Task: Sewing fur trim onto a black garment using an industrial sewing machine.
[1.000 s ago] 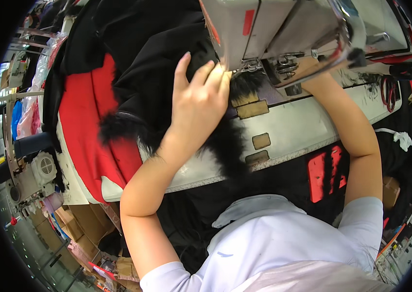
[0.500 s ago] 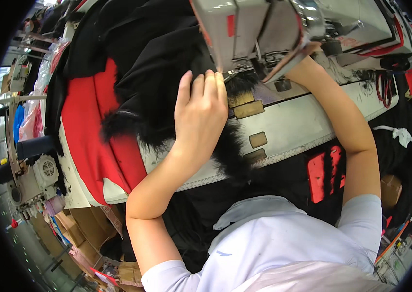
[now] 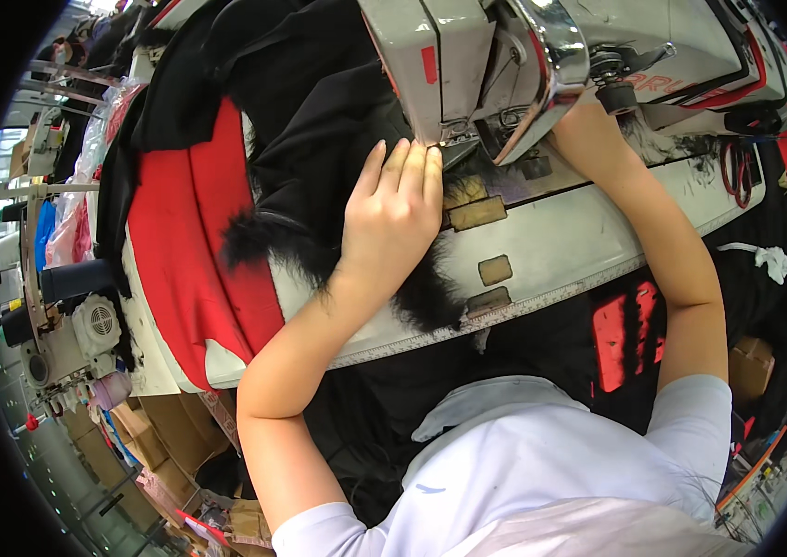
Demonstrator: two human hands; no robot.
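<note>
My left hand (image 3: 393,215) lies with its fingers stretched out on black cloth (image 3: 319,153), fingertips close to the presser foot of a white sewing machine (image 3: 416,70). A black fur strip (image 3: 426,295) runs from under this hand toward the table's front edge. Behind the machine's head is my right hand (image 3: 588,139), its fingers hidden by the machine, so what they touch does not show. Red cloth (image 3: 184,251) hangs over the table's left end, partly under the black cloth.
A measuring tape (image 3: 523,308) runs along the front edge of the white table (image 3: 579,237). Red-handled scissors (image 3: 739,172) lie at its right end. Black material with a red patch (image 3: 611,339) is below the table edge. Cardboard boxes (image 3: 175,432) stand at lower left.
The black cloth and fur have shifted right and slightly away from me, with my left hand moving a little right along with them. My right hand remains behind the machine's head.
</note>
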